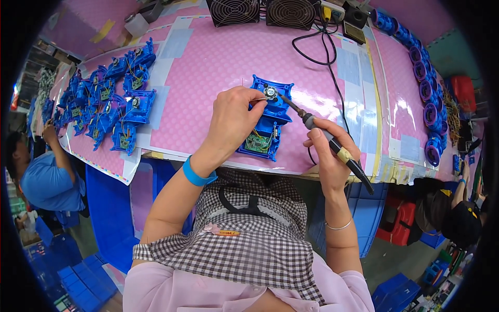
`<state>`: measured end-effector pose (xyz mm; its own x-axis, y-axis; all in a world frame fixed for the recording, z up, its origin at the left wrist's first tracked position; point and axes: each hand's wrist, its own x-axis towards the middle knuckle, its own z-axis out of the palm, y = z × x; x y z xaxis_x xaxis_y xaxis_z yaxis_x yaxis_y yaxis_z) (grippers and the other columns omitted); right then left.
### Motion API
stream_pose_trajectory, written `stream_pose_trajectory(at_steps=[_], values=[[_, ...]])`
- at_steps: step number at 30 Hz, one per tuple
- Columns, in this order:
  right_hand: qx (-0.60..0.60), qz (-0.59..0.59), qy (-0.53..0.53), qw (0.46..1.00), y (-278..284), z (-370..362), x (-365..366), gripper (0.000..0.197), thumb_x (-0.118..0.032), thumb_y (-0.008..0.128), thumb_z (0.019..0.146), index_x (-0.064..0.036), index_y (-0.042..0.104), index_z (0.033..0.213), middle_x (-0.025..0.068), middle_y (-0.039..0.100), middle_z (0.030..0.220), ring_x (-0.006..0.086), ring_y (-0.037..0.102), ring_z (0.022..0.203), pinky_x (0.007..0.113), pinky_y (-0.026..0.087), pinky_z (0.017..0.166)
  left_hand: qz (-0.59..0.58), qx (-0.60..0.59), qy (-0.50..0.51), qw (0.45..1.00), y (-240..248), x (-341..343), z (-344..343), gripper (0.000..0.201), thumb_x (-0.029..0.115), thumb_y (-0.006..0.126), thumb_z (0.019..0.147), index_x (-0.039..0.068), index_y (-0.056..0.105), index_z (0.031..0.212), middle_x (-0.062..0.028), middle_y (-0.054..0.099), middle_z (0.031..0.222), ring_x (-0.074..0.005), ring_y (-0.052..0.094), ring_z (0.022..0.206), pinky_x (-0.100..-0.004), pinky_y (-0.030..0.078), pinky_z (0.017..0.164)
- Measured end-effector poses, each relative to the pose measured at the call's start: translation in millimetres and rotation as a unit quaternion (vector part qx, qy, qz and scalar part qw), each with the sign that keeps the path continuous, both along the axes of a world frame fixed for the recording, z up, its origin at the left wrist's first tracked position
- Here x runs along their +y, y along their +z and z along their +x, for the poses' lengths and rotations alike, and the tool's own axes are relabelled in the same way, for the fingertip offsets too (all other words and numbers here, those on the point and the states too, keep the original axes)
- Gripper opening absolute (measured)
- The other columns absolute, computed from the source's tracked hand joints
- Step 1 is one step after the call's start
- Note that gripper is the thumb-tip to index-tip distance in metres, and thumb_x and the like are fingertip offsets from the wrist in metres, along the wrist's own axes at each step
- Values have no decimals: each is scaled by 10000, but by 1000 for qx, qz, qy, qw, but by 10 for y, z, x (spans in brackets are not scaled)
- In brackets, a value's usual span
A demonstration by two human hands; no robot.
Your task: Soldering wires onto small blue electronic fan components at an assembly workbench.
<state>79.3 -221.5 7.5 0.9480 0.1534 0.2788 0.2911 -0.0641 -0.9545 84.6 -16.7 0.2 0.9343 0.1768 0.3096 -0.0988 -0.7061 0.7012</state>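
Observation:
My right hand (333, 153) grips a soldering iron (309, 121) like a pen, its dark tip angled down at a small round speaker (270, 92). This speaker sits in the far half of an open blue plastic housing (281, 112) on the table. My left hand (232, 115) is pinched beside the speaker's left edge, with a thin wire between thumb and forefinger; where the wire runs behind the fingers is hidden. A green circuit board (258, 143) lies in the housing's near half, just right of my left wrist.
Many similar blue housings (106, 101) are heaped at left. Blue rings (430, 114) line the right side. Two black fans (235, 12) stand at the back, near a soldering stand (354, 32). A black cable (339, 86) crosses the table. Other people work at both sides.

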Motion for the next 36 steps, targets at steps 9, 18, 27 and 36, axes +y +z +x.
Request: stream_pose_trajectory(at_steps=[9, 18, 27, 36], values=[[-30, 35, -25, 999, -25, -23, -151, 256, -145, 525, 976, 40, 571, 1148, 89, 607, 708, 164, 626, 614, 405, 557, 813, -16, 12, -8, 1000, 13, -5, 16, 155, 100, 697, 766, -2, 710, 882, -139, 690, 808, -231, 667, 721, -318, 504, 630], [-174, -208, 103, 957, 51, -71, 61, 522, -176, 862, 631, -29, 482, 958, 277, 521, 1291, 329, 587, 1130, 354, 458, 916, -70, -104, 114, 986, 132, 280, -246, 113, 97, 697, 787, -12, 686, 811, -85, 579, 658, -158, 496, 523, -304, 387, 490], [-256, -210, 212, 919, -190, 488, 1513, 434, -156, 763, 691, -47, 449, 970, 216, 520, 922, 430, 506, 894, 452, 427, 723, -325, -151, 255, 898, -369, 883, -1061, 68, 58, 631, 872, 37, 615, 809, 89, 442, 647, -5, 352, 578, -200, 253, 489], [-318, -61, 132, 937, 55, 892, 1598, 292, -126, 767, 753, -39, 494, 808, 146, 554, 751, 325, 604, 755, 353, 449, 615, -277, -77, 192, 938, -756, 656, -966, 105, 21, 544, 858, 35, 646, 840, -15, 604, 800, -93, 550, 664, -228, 449, 576]])
